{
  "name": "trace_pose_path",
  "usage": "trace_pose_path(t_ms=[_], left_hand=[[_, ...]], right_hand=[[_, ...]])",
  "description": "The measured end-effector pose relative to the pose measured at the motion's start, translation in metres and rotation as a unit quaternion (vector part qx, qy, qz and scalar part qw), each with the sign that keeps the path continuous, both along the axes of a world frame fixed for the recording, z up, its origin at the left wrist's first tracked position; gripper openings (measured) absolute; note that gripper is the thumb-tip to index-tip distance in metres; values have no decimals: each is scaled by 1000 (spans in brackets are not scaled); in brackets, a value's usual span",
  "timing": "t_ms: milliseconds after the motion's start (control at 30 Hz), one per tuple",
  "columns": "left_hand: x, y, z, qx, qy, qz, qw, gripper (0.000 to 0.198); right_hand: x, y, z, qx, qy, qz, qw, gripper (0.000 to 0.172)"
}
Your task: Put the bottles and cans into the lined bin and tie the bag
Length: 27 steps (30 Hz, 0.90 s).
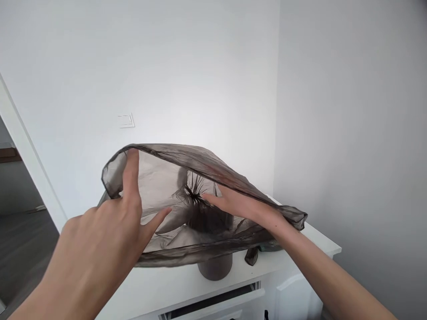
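A thin, see-through grey plastic bag is held open in the air in front of me. My left hand is spread, its index finger up against the bag's upper left rim and its thumb pointing into the mouth. My right hand reaches inside the bag from the right with fingers stretched flat toward the gathered bottom seam. Below the bag stands a small dark grey round bin on a white cabinet top; the bag hides its upper part.
White walls meet in a corner at the right. A light switch sits on the back wall. The cabinet has a drawer gap below. A white door frame and a dark floor lie at the left.
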<state>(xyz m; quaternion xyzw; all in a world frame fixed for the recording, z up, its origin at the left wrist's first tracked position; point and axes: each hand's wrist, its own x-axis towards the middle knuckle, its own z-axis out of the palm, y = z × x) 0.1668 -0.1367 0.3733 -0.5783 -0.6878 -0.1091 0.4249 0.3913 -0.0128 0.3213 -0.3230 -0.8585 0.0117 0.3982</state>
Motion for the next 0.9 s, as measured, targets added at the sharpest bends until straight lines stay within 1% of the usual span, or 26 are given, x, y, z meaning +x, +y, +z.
trace_pose_path(t_ms=[67, 133, 233, 300, 367, 433, 500, 567, 633, 700, 833, 867, 900], left_hand=[[6, 16, -1, -35, -1, 7, 999, 109], [7, 32, -8, -60, -10, 5, 998, 107], [1, 55, -23, -110, -50, -22, 992, 102], [-5, 69, -36, -139, -72, -63, 986, 99], [-9, 83, -49, -153, -80, -132, 976, 95], [-11, 97, -60, -160, -76, -208, 962, 86], [-12, 112, -69, -189, -73, -256, 945, 77], [-13, 128, -76, -252, -83, -264, 927, 73], [-15, 144, -81, -319, -100, -256, 907, 74], [-17, 159, -86, -367, -114, -250, 889, 73], [-16, 191, -96, -420, -124, -254, 862, 72], [-14, 198, -99, -424, -118, -254, 861, 68], [-11, 205, -101, -423, -106, -253, 864, 60]], right_hand=[[8, 5, 1, -16, -1, 17, 1000, 58], [16, 9, -4, -47, -2, 19, 999, 58], [23, 12, -20, -100, -2, -36, 994, 51], [25, 12, -29, -137, -14, -47, 989, 49], [26, 12, -36, -166, -32, -14, 986, 51], [25, 13, -40, -184, -49, 24, 981, 54], [24, 17, -41, -185, -72, 42, 979, 54], [25, 22, -43, -181, -94, 46, 978, 52], [29, 26, -45, -179, -108, 42, 977, 51], [33, 29, -48, -194, -118, 33, 973, 52], [38, 31, -51, -222, -143, 24, 964, 55], [38, 31, -51, -221, -148, 27, 964, 54], [37, 32, -52, -217, -151, 31, 964, 52]])
